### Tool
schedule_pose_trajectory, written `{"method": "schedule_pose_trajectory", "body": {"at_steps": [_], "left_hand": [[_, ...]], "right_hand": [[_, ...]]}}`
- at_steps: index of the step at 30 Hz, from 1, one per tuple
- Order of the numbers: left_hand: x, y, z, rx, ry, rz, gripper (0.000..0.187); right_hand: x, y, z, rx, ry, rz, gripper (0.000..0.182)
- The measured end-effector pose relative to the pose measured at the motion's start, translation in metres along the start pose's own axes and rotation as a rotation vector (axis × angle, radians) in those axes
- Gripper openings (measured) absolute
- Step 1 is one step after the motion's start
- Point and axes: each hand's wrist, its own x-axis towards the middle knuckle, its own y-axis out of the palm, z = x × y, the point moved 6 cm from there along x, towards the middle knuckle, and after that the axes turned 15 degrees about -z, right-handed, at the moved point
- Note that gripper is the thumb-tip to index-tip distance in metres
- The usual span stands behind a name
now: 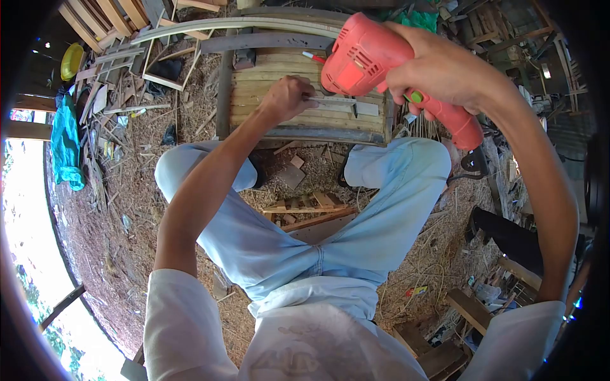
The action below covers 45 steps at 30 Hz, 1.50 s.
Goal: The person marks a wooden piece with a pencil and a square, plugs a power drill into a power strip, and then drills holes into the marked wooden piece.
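My right hand (438, 70) is wrapped round the grip of a red power drill (365, 54), raised over the right part of a low slatted wooden bench (254, 120). The drill body hides its front end from me. My left hand (289, 98) is closed, its fingertips at the left end of a thin pale strip (337, 109) lying on the slats. Whether the fingers pinch the strip or something small beside it is hard to see. A small dark piece (355, 109) sits across the strip. Behind it lies a red-and-white marker (314, 58).
A long curved wooden strip (254, 23) and a dark bar (260, 43) run along the bench's far side. Wooden frames (166, 66) and offcuts lie at the left. Scraps and shavings cover the ground. A black cord (467, 174) trails near my right knee.
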Motion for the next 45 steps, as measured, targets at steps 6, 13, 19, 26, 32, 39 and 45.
{"method": "schedule_pose_trajectory", "body": {"at_steps": [6,13,19,26,32,39,45], "left_hand": [[0.0,0.0,-0.001,0.008,0.026,-0.006,0.025],[0.001,-0.004,-0.006,0.014,0.036,-0.033,0.026],[0.0,-0.001,-0.002,0.022,0.017,-0.024,0.023],[-0.001,0.0,-0.001,0.027,-0.012,0.002,0.023],[-0.002,-0.001,0.0,0.032,-0.051,0.003,0.024],[-0.001,-0.001,-0.001,0.045,-0.032,-0.002,0.023],[-0.001,0.001,-0.001,0.039,-0.049,0.01,0.022]], "right_hand": [[0.0,0.001,0.0,0.017,-0.02,-0.024,0.066],[-0.001,0.001,0.009,0.008,0.02,-0.02,0.063],[0.004,0.003,0.009,0.02,0.01,-0.002,0.055],[0.005,0.002,0.008,0.004,0.044,0.008,0.061],[0.005,0.002,0.008,0.006,0.031,-0.022,0.071],[0.011,0.0,-0.007,0.04,0.023,0.006,0.076],[0.009,0.001,-0.007,0.011,0.012,-0.001,0.076]]}}
